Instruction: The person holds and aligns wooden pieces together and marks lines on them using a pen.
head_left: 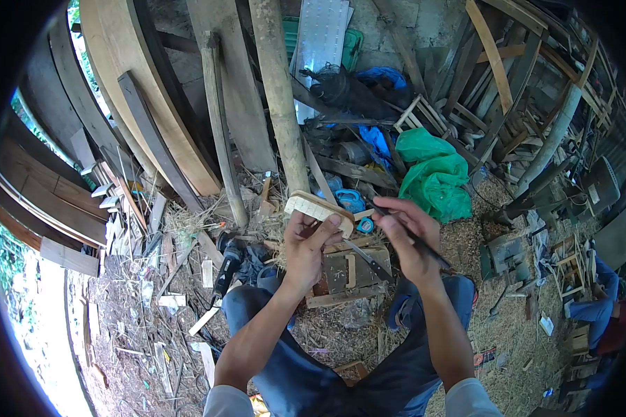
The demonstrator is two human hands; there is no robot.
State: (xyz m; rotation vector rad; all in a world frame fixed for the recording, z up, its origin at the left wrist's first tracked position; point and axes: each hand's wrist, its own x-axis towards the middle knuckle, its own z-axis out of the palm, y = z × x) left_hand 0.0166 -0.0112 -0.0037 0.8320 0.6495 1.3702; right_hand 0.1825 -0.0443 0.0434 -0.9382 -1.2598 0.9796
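In my left hand (305, 243) is a small pale wooden piece with rounded ends (316, 210), pinched between thumb and fingers and held up in front of my knees. My right hand (414, 240) is closed around a long, dark, slim tool (428, 251), whose exact kind I cannot make out. Its upper end points toward the wooden piece, and I cannot tell whether they touch. Below and between my hands, a narrow-bladed tool with a dark handle (377, 267) lies across a low wooden block (341, 272).
A black power tool (227, 267) lies left of my knee. Blue items (350, 200) and a green plastic bag (435, 174) sit ahead. A wooden post (279, 104) and leaning planks (153, 104) stand behind. Another person's leg (597, 306) shows at far right. Shavings cover the ground.
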